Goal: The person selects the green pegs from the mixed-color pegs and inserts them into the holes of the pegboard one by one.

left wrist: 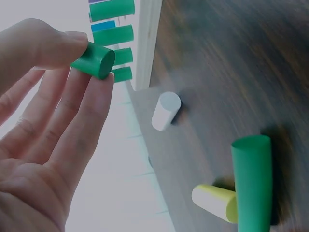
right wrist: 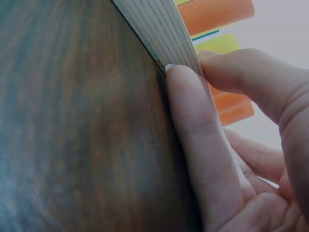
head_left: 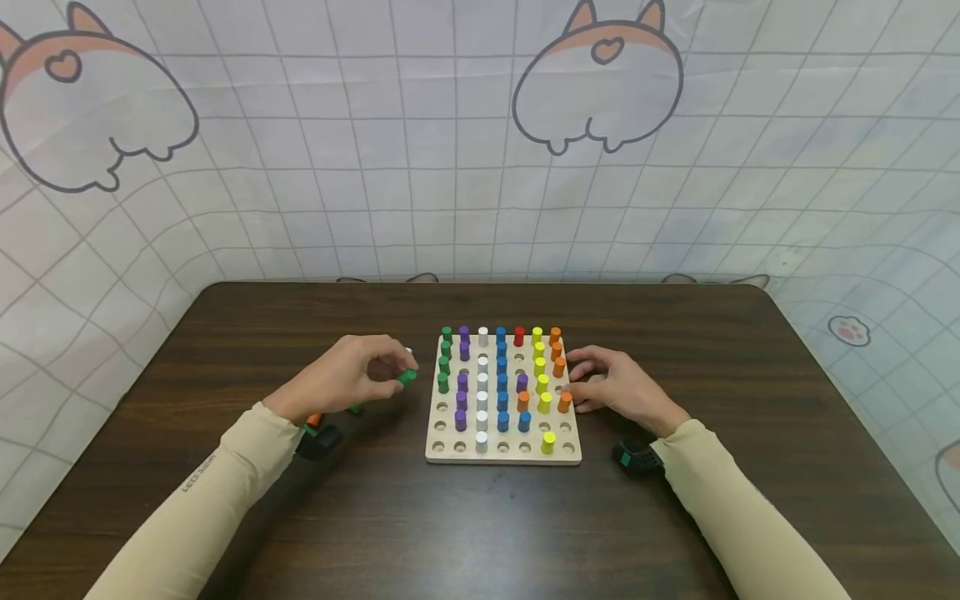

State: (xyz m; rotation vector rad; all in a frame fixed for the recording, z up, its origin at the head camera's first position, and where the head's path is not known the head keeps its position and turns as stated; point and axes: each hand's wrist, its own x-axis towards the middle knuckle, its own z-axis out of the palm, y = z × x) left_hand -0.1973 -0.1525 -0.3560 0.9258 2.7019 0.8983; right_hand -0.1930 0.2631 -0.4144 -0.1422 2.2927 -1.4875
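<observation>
My left hand [head_left: 352, 375] pinches a green peg [left wrist: 96, 60] between thumb and fingertips, just left of a wooden pegboard [head_left: 513, 458]. The board stands in the middle of the table, its holes partly filled with coloured pegs. Green pegs fill the back of the leftmost column, and its front holes are bare. Purple, white, blue, yellow and orange pegs form further columns, with a mixed column that includes a red peg [head_left: 519, 336]. At the right edge my right hand [head_left: 618, 390] grips the board, thumb at its top face and a finger along its side.
Loose pegs lie on the dark wooden table [head_left: 465, 533] under and beside the left hand: a white peg [left wrist: 165, 112], a yellow peg [left wrist: 215, 202], a green peg [left wrist: 252, 183] and an orange peg [head_left: 313, 419]. A patterned cloth [head_left: 450, 200] hangs behind the table.
</observation>
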